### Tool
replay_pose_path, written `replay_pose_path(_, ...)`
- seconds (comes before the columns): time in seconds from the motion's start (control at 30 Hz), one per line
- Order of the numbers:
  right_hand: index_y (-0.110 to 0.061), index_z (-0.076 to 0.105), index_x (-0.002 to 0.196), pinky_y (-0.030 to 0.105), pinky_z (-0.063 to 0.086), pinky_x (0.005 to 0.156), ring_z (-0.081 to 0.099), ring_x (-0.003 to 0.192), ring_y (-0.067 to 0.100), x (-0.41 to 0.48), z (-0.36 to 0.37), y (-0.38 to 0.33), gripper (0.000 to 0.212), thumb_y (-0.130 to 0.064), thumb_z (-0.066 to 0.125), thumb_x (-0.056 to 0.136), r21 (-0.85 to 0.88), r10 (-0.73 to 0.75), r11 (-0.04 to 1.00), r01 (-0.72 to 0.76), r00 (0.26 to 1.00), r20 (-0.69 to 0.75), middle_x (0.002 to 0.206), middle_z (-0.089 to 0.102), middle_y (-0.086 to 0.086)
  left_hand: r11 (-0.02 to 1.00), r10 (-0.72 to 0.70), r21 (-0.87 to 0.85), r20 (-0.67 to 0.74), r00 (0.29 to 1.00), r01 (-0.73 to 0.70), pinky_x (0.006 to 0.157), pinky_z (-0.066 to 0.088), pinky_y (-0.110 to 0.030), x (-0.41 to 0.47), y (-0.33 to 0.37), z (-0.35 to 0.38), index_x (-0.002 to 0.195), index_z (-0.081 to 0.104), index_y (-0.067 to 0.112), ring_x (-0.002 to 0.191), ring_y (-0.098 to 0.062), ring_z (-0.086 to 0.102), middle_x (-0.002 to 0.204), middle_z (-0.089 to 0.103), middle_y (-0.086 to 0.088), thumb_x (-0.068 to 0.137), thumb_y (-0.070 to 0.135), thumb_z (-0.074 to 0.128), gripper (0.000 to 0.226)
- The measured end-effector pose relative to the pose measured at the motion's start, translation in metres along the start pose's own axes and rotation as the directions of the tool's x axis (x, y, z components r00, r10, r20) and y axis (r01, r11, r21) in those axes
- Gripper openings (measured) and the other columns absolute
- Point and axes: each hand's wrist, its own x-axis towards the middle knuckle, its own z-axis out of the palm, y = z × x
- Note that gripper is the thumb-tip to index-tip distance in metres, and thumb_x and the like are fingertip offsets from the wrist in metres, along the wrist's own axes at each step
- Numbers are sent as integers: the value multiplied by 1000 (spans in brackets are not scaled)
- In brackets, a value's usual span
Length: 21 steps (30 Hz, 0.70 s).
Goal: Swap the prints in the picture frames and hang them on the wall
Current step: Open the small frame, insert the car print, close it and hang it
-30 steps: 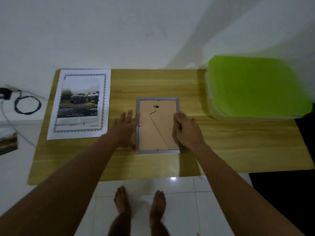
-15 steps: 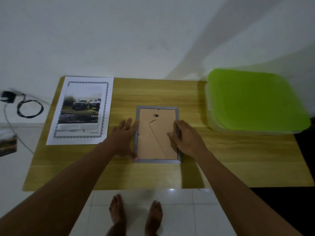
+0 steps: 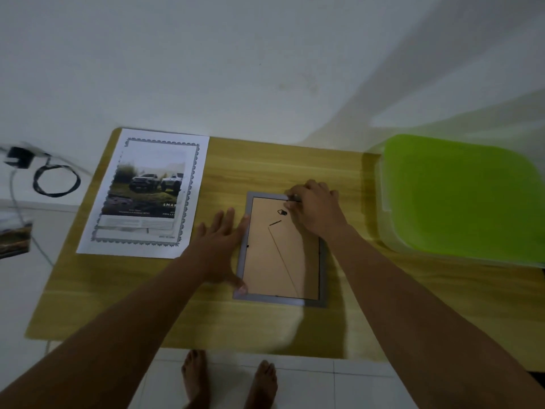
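The frame (image 3: 280,261) is touched by the flat, released left hand (image 3: 218,249). Its top-edge tab (image 3: 295,198) is pinched by the right hand (image 3: 315,208).

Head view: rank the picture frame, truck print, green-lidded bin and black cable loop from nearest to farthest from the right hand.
1. Picture frame: the right hand pinches at its top edge.
2. Green-lidded bin: to the right, at the end of the table.
3. Truck print: to the left, past the frame.
4. Black cable loop: far left, off the table.
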Motion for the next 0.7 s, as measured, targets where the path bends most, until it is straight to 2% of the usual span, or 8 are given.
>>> replay_pose_path(0.13,-27,62,117,45,31,93,45,113,27,5,-1,-2,24,-39,51,99,37,5,999,-4,1000,-24,112,55,4,1000,-3,-9,-8,1000,3,115,-5,-58,-1,0,0,145,-33,31,142,-32,-31,153,-38,-8,50,76,75,151)
replay_pose_path(0.47,-25,65,113,43,33,88,48,109,26,7,2,-4,22,-31,50,99,26,-1,1000,3,997,-75,109,58,2,1000,-6,-18,-7,1000,6,115,-9,-55,-3,1,-2,145,-33,31,141,-30,-33,151,-40,-6,52,73,76,150)
replay_pose_path(0.7,-26,64,114,44,35,90,50,110,27,6,1,-4,24,-38,48,100,36,6,999,-4,998,-69,109,57,2,1000,-7,-8,-15,1000,7,115,-8,-54,-3,1,-2,146,-32,31,141,-30,-33,152,-39,-6,51,74,75,149)
